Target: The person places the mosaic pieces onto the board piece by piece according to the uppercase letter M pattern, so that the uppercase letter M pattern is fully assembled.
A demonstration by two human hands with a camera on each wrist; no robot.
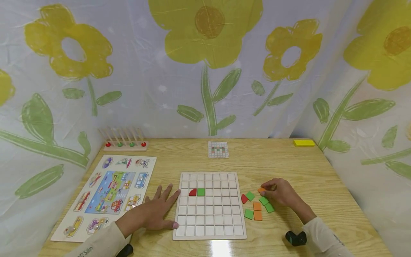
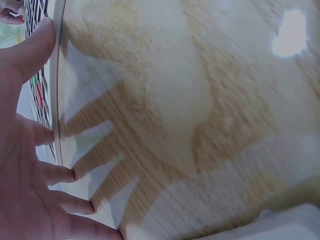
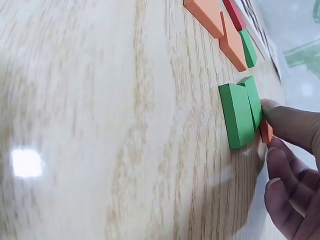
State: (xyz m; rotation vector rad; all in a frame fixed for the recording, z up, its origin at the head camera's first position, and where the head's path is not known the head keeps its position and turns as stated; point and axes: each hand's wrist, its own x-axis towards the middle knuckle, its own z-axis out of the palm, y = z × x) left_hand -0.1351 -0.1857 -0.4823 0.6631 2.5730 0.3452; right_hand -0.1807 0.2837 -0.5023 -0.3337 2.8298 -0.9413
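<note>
A pale wooden grid board (image 1: 208,210) lies at the middle of the table, with a red quarter-circle tile (image 1: 192,192) and a green square tile (image 1: 201,192) side by side in its cells. My left hand (image 1: 157,208) rests with fingers spread along the board's left edge, thumb at its lower-left side. To the right of the board, my right hand (image 1: 279,192) pinches an orange tile (image 3: 266,131) between thumb and fingers, partly hidden by them. Right beside it lie two green tiles (image 3: 237,115). Nearer the board are orange tiles (image 1: 257,206), another red tile (image 1: 244,198) and more green tiles (image 1: 248,214).
A picture puzzle board (image 1: 141,210) with vehicle pieces lies at the left. Behind it stands a peg rack (image 1: 126,147) with red and green beads. A small pattern card (image 1: 218,150) lies at the back, and a yellow block (image 1: 303,143) sits at the far right corner.
</note>
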